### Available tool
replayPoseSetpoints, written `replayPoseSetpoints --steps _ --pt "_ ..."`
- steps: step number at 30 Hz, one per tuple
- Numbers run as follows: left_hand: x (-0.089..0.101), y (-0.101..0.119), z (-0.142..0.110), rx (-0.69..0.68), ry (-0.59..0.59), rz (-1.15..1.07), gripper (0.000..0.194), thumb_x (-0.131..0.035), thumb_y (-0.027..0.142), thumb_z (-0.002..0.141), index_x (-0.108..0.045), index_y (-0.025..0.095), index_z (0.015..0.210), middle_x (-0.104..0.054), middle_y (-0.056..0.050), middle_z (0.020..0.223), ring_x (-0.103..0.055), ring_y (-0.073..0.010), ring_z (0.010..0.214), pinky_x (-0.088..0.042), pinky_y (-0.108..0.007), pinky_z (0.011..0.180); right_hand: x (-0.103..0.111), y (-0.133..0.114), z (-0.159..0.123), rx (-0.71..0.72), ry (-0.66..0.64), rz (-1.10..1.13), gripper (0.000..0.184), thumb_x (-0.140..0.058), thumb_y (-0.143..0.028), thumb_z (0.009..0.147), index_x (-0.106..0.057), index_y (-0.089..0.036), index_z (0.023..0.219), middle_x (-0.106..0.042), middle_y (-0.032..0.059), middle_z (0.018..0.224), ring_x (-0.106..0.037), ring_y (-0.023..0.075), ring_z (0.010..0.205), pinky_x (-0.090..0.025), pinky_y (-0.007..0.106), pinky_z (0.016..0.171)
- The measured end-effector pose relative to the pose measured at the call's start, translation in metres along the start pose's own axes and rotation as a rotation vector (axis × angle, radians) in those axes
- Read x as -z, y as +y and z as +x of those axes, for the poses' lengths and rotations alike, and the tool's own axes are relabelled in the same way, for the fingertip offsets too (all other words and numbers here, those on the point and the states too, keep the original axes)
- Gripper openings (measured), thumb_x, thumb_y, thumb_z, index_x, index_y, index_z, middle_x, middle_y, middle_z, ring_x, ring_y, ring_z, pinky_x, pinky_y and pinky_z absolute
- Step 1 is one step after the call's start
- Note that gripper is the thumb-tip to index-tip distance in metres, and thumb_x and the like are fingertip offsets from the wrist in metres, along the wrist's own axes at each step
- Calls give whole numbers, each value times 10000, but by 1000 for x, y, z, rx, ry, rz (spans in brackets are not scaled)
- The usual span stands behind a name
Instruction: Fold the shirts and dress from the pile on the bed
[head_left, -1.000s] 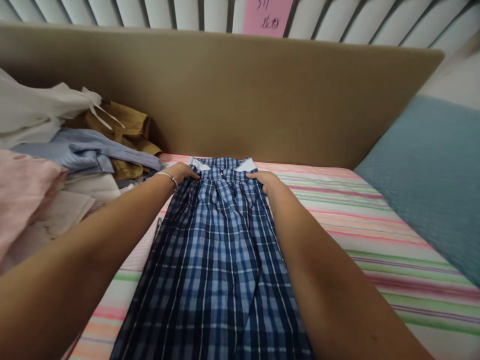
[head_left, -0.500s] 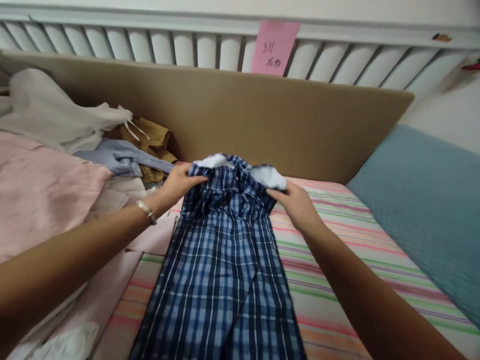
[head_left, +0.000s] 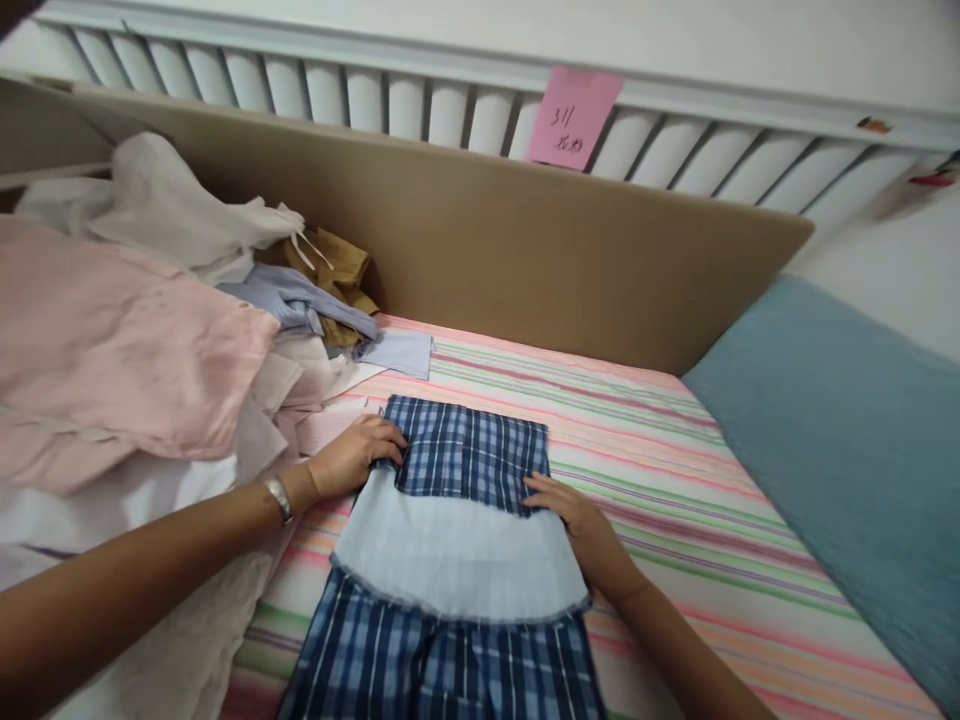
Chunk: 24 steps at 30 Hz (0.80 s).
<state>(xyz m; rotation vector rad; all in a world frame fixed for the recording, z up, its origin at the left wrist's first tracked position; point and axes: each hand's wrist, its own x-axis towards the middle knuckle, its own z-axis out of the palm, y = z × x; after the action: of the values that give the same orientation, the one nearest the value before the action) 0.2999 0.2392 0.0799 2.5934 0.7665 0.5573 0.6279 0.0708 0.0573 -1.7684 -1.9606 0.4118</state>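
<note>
A blue plaid dress (head_left: 442, 450) lies on the striped bedding, its upper part turned over so that a pale blue lining band (head_left: 465, 550) shows across the middle. At the left edge of the folded plaid section, my left hand (head_left: 352, 457) has its fingers curled over the cloth; the thumb is hidden. My right hand (head_left: 581, 520) rests against the opposite edge, fingers stretched out and slightly apart on the fabric. The dress's lower part runs out of view at the bottom.
A heap of clothes fills the left side, with a pink garment (head_left: 142, 340), a white garment (head_left: 180, 210) and a mustard garment (head_left: 341, 265). A brown board (head_left: 525, 260) stands behind the striped bedding (head_left: 720, 540). On the white railing hangs a pink note (head_left: 576, 118). A blue-grey panel (head_left: 840, 430) borders the right.
The dress's top, held up by both hands before, is now folded over and lies flat, with the pale lining exposed. Both hands have come lower and nearer. The view has shifted slightly left.
</note>
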Motion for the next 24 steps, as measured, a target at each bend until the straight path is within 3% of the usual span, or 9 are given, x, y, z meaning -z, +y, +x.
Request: replayPoseSetpoints --steps 2,4,7,10,12,15,19,24 --pt "7 -7 -3 -121 -123 64 288 -485 106 776 -714 249 877 -671 -3 1105 -532 -182 1103 -323 -348 1016 6 3 -3 23 -14 -42 296 -454 -200 789 -702 -249 943 -629 44 1199 -534 218 1182 -443 434 999" --pt "18 -14 -8 -62 -146 163 320 -457 104 795 -706 230 951 -627 -36 1202 -483 -233 1180 -293 -429 1038 16 3 -9 45 -49 -116 356 -397 -152 791 -704 -249 942 -640 38 1179 -559 215 1152 -460 452 982" --pt "38 -4 -11 147 -15 308 402 -427 80 785 -660 213 1085 -553 -75 1304 -436 -273 1239 -293 -503 1039 38 -9 -11 12 8 -246 409 -345 -128 805 -698 -259 965 -664 29 1132 -592 211 1105 -468 463 973" --pt "44 34 2 157 158 296 396 -386 129 860 -586 176 1198 -515 -91 1343 -420 -218 1268 -311 -424 1071 47 -38 8 -11 174 -317 359 -363 -260 885 -643 -255 1111 -599 53 1245 -508 233 1211 -411 488 1020" --pt "29 60 18 59 148 265 388 -410 296 918 -529 182 1269 -460 -98 1393 -354 -236 1321 -281 -441 1093 35 -57 30 14 219 -350 393 -378 -376 909 -556 -261 1241 -474 67 1381 -378 255 1317 -327 526 1067" --pt "-12 74 36 54 8 311 532 -405 521 905 -420 256 1366 -324 -95 1483 -221 -341 1375 -209 -612 1066 -3 -66 58 17 154 -419 487 -395 -473 902 -431 -287 1351 -305 83 1487 -244 288 1379 -249 572 1081" --pt "-57 52 37 123 -116 356 579 -344 589 898 -339 317 1409 -224 -88 1524 -163 -389 1381 -163 -690 1028 -46 -46 66 -61 58 -465 534 -351 -524 905 -363 -301 1391 -271 109 1500 -236 306 1379 -240 574 1074" --pt "-62 38 39 107 -120 348 594 -320 594 902 -299 317 1426 -184 -90 1535 -128 -383 1390 -158 -690 1025 -49 -38 65 -53 57 -457 541 -311 -534 912 -345 -302 1400 -258 111 1506 -214 294 1388 -229 550 1087"
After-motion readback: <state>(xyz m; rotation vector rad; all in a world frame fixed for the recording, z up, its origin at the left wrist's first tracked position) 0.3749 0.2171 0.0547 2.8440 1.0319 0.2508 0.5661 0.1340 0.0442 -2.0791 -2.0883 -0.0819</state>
